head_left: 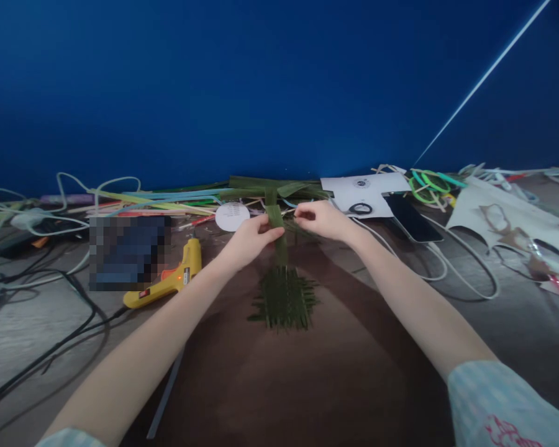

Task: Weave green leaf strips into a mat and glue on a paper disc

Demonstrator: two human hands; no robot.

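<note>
My left hand (pixel 254 239) pinches a long green leaf strip (pixel 273 211) between thumb and fingers, a little above the table. The strip runs down toward a square of woven green leaf (pixel 286 299) with ragged, fringed edges, which lies on the brown table. Just right of the strip is my right hand (pixel 323 218), its fingers curled and pinched together; whatever is between those fingertips is too small to make out. Behind both hands lie more green leaf blades (pixel 256 183).
A yellow hot glue gun (pixel 177 278) and a blurred-out dark device (pixel 130 251) lie at left among cables. White paper (pixel 382 183) with a black ring (pixel 360 208), a phone (pixel 413 217) and cut card (pixel 503 217) lie at right. A blue wall (pixel 261 87) stands behind.
</note>
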